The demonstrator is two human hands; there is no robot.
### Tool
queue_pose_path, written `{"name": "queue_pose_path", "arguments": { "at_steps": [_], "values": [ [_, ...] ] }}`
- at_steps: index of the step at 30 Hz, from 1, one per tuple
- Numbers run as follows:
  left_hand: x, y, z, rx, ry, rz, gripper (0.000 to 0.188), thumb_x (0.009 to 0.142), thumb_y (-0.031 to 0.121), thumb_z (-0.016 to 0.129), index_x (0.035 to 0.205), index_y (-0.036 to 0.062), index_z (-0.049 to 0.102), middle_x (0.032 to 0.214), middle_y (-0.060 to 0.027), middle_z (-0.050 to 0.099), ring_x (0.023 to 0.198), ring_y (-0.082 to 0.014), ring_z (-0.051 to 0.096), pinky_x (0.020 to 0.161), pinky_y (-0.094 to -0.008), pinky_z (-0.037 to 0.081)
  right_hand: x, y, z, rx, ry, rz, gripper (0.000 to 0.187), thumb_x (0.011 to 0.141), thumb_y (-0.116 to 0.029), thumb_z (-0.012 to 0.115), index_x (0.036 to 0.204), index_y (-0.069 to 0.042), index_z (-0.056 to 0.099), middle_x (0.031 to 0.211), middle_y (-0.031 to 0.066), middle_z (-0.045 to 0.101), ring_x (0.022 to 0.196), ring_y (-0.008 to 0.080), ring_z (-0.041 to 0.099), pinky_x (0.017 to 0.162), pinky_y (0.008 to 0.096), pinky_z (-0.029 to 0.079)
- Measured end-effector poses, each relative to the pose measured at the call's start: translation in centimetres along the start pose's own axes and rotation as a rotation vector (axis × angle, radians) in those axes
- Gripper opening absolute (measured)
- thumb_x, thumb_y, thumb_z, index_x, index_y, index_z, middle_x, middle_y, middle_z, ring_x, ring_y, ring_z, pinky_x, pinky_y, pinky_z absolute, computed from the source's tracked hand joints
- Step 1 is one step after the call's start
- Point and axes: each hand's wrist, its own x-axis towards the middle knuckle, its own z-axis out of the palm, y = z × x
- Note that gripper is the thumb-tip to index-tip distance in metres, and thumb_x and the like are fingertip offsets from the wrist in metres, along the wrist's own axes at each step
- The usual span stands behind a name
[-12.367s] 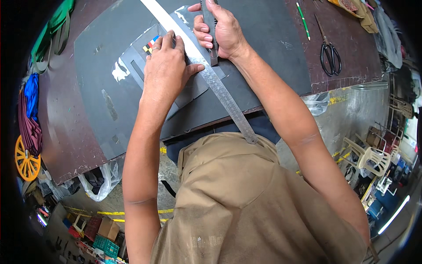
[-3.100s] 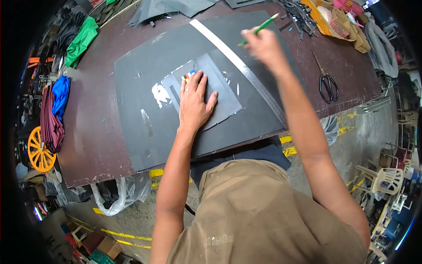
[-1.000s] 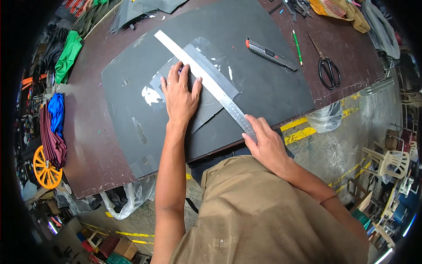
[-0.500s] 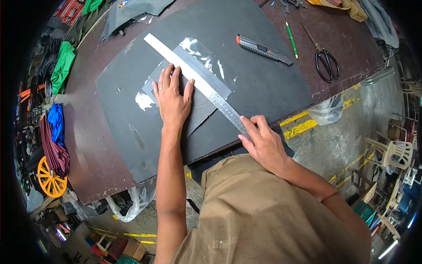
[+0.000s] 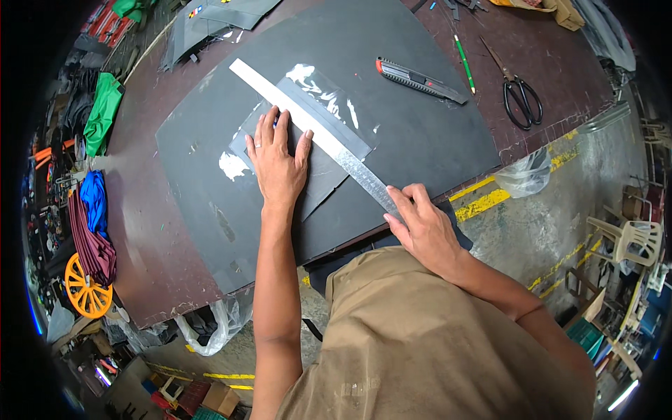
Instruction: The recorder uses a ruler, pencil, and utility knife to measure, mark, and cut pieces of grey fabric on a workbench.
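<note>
A long metal ruler point(image 5: 313, 131) lies slantwise over a dark grey sheet piece point(image 5: 323, 183) and a clear plastic sheet point(image 5: 327, 94). My left hand point(image 5: 281, 166) rests flat on these pieces, fingers spread, with its fingertips at the ruler's near edge. My right hand point(image 5: 430, 231) pinches the ruler's near right end between thumb and fingers, by the table edge. Underneath is a large dark mat point(image 5: 203, 189). Part of the grey piece is hidden by my left hand and the ruler.
A black and red utility knife point(image 5: 420, 80) lies on the mat at the upper right. Beyond it on the brown table point(image 5: 161, 259) are a green pencil point(image 5: 464, 63) and black-handled scissors point(image 5: 518, 98). Grey pieces point(image 5: 224, 15) lie at the far left. A beige chair point(image 5: 633, 241) stands right.
The whole view has shifted slightly. Both hands and the ruler keep the same places on the mat.
</note>
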Motion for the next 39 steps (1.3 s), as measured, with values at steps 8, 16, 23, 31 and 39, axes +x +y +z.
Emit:
{"name": "queue_pose_path", "arguments": {
  "at_steps": [8,16,23,31,39],
  "values": [
    [0.4,-0.2,0.1,0.006,0.001,-0.001,0.061,0.102,0.043,0.072,0.151,0.0085,0.060,0.160,-0.0113,0.053,0.155,-0.0358,0.042,0.130,-0.0632,0.023,0.5,0.2,0.0,0.031,0.003,0.012,0.049,0.102,-0.017,0.073,0.142,0.004,0.057,0.118,0.0159,0.053,0.089,0.0337,0.070,0.074,0.0422,0.061],
    [0.8,-0.5,-0.3,-0.001,0.002,-0.004,0.061,0.101,0.043,0.073,0.150,0.0083,0.061,0.160,-0.0110,0.053,0.155,-0.0358,0.042,0.130,-0.0634,0.023,1.2,-0.2,0.2,0.019,0.007,0.013,0.049,0.101,-0.017,0.074,0.143,0.004,0.058,0.118,0.0161,0.054,0.090,0.0340,0.070,0.074,0.0428,0.061],
    [1.0,-0.6,-0.7,-0.018,-0.005,-0.017,0.060,0.100,0.042,0.074,0.149,0.0083,0.062,0.160,-0.0107,0.053,0.155,-0.0356,0.042,0.129,-0.0635,0.023,1.5,-0.6,0.1,0.019,0.010,0.016,0.049,0.101,-0.018,0.074,0.143,0.004,0.059,0.119,0.0163,0.055,0.090,0.0345,0.071,0.073,0.0434,0.061],
    [1.3,-0.9,-0.7,-0.013,-0.004,-0.022,0.061,0.101,0.042,0.074,0.150,0.0087,0.061,0.161,-0.0095,0.053,0.155,-0.0353,0.042,0.130,-0.0628,0.022,1.8,-0.7,0.5,0.041,0.061,-0.010,0.051,0.097,-0.011,0.078,0.142,0.003,0.059,0.117,0.0169,0.057,0.082,0.0335,0.069,0.070,0.0447,0.058],
    [0.9,-1.0,-0.4,0.000,-0.005,-0.020,0.061,0.101,0.042,0.073,0.152,0.0090,0.061,0.163,-0.0094,0.053,0.155,-0.0355,0.043,0.130,-0.0622,0.022,1.6,-0.6,0.5,0.015,0.023,-0.009,0.050,0.100,-0.018,0.076,0.142,0.004,0.060,0.117,0.0154,0.056,0.087,0.0331,0.070,0.071,0.0426,0.060]
  ]
}}
